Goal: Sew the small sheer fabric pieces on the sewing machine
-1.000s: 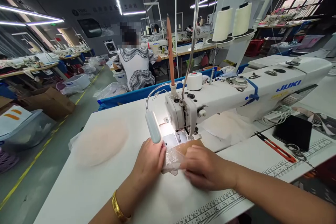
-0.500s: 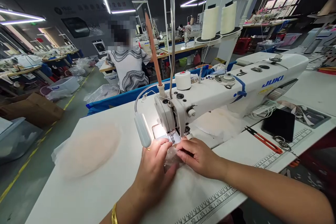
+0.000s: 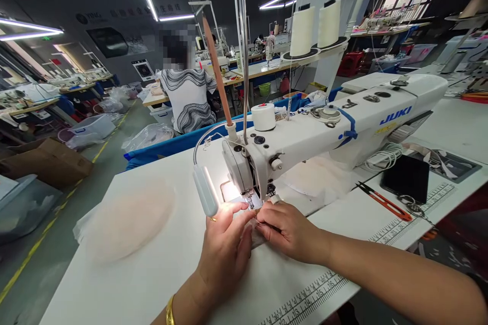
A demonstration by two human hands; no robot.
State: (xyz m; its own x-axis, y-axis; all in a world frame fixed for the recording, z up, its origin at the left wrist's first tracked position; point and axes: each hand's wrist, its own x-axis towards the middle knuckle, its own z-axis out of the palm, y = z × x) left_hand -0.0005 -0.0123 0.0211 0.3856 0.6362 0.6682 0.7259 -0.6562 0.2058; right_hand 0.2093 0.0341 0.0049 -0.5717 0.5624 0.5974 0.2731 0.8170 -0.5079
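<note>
Pinching a small sheer fabric piece (image 3: 254,233) between both hands, right at the presser foot (image 3: 251,202) of the sewing machine (image 3: 324,132). Left hand (image 3: 224,249) curling its fingers closed onto the near-left edge of the piece, thumb and fingertips reaching toward the needle; right hand (image 3: 290,228) pressing down flat-fisted on the other edge, fingers closed over it. Fabric lying on the tabletop (image 3: 152,274) between the 2 hands, mostly hidden by them. Lamp (image 3: 206,190) shining just above the left hand. Snips (image 3: 385,202) and a dark phone (image 3: 406,179) lying well off beyond the right hand; a pale fabric pile (image 3: 127,221) sitting off beyond the left hand. Probably best keeping the edge taut and flat, feeding straight, fingertips clear of the needle.
</note>
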